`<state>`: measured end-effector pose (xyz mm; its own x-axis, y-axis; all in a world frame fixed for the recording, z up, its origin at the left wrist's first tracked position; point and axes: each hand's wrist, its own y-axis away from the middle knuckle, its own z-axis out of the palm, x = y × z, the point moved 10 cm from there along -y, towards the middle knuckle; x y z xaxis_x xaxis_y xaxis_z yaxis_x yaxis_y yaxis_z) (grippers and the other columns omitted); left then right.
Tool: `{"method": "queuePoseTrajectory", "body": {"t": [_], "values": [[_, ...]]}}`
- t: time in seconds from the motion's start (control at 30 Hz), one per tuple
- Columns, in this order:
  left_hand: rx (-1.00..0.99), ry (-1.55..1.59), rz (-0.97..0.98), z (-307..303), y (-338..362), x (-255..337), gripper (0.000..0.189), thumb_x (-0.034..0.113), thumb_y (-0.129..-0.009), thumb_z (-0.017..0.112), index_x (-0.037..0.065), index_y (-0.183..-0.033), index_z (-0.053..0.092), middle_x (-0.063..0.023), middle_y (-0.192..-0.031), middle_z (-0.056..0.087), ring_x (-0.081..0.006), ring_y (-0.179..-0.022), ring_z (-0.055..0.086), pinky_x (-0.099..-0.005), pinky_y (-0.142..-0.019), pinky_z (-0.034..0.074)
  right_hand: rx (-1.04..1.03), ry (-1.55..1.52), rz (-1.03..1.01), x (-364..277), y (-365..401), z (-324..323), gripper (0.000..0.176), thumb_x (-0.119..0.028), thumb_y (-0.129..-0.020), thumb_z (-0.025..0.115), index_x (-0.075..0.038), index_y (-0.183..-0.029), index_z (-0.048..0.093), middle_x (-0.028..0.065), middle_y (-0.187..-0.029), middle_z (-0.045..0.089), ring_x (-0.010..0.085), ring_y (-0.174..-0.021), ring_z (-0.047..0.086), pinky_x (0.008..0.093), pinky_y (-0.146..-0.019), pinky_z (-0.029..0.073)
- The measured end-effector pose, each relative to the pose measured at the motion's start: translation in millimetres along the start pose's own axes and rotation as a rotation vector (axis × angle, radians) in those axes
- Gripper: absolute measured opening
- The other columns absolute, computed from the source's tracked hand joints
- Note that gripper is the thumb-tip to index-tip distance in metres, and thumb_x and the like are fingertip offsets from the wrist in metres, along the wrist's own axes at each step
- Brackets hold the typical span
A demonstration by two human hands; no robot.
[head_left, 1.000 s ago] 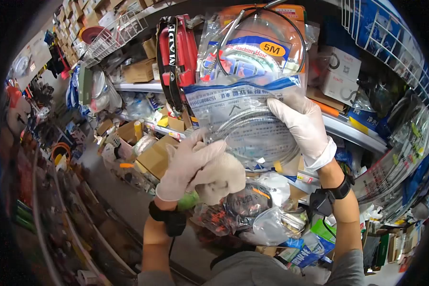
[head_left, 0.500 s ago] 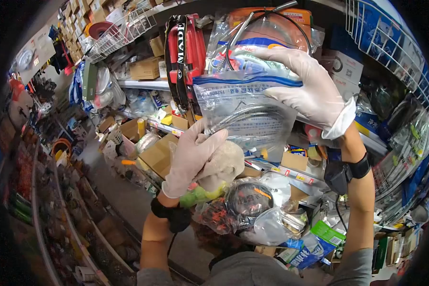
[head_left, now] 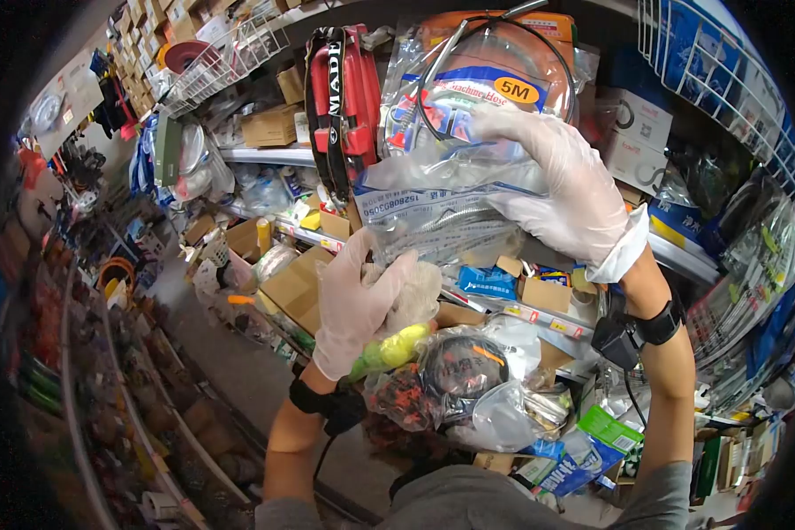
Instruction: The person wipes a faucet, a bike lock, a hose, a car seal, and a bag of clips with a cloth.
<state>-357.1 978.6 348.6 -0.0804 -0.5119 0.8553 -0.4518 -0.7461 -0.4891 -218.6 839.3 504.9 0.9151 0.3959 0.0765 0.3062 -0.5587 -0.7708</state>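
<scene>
A clear plastic bag (head_left: 415, 208) printed with blue text, with a braided metal hose (head_left: 455, 221) inside, is held up in front of the shelf. My right hand (head_left: 565, 190), in a thin white glove, grips the bag's right side, thumb in front and fingers over the top. My gloved left hand (head_left: 353, 305) is closed on a pale crumpled cloth (head_left: 415, 296), and its fingertips are at the bag's lower left corner. Behind the bag stands a packaged machine hose (head_left: 512, 88) marked 5M, with a black cable looped before it.
A red case with a black strap (head_left: 336, 115) hangs left of the bag. Below lie a bagged black coil (head_left: 464, 367), a yellow-green item (head_left: 397, 347) and an open cardboard box (head_left: 296, 287). White wire baskets (head_left: 724, 79) jut out at upper right. Long bagged hoses (head_left: 742, 291) hang at right.
The bag has tipped and folded, its top dropping to uncover the 5M label behind. My right hand has moved slightly down and left. My left hand and the cloth have shifted slightly.
</scene>
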Motion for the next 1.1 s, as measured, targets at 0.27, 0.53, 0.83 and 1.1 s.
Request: {"method": "queuePoseTrajectory", "body": {"t": [0.27, 0.53, 0.83, 1.1], "values": [[-0.011, -0.087, 0.091, 5, 2, 17, 0.034, 0.015, -0.086, 0.071, 0.004, -0.117, 0.063, 0.0022, -0.088, 0.069, -0.0009, -0.066, 0.052, -0.0204, -0.061, 0.045, -0.217, -0.202, 0.231, 39, 3, 23, 0.028, -0.021, -0.08, 0.073, -0.005, -0.103, 0.067, 0.0151, -0.095, 0.065, 0.0324, -0.093, 0.063, 0.0392, -0.082, 0.049], [-0.292, 0.364, -0.255, 22, -26, 55, 0.033, 0.012, -0.091, 0.066, 0.0, -0.122, 0.06, -0.0008, -0.094, 0.068, -0.0075, -0.08, 0.062, -0.0243, -0.07, 0.052, -0.278, -0.541, 0.441, 70, -23, 11, 0.019, -0.013, -0.091, 0.068, 0.0, -0.105, 0.066, -0.0004, -0.094, 0.065, 0.0067, -0.09, 0.058, 0.024, -0.084, 0.048], [-0.294, 0.207, 0.676, -4, -91, 145, 0.027, 0.019, -0.1, 0.054, 0.002, -0.118, 0.063, -0.0068, -0.105, 0.068, -0.0103, -0.098, 0.063, -0.022, -0.084, 0.05, 0.024, 0.261, 0.373, 144, -119, -27, 0.028, -0.028, -0.092, 0.063, -0.005, -0.106, 0.069, 0.0083, -0.089, 0.07, 0.0182, -0.08, 0.065, 0.0309, -0.076, 0.051], [-0.541, 0.309, 0.209, 30, -160, 121, 0.046, 0.023, -0.101, 0.044, 0.001, -0.141, 0.043, -0.0101, -0.14, 0.049, -0.0185, -0.127, 0.047, -0.0298, -0.113, 0.034, 0.119, 0.563, 0.493, 192, -135, -19, 0.027, -0.029, -0.093, 0.061, -0.008, -0.107, 0.069, 0.0095, -0.092, 0.07, 0.0218, -0.084, 0.066, 0.033, -0.079, 0.051]]}}
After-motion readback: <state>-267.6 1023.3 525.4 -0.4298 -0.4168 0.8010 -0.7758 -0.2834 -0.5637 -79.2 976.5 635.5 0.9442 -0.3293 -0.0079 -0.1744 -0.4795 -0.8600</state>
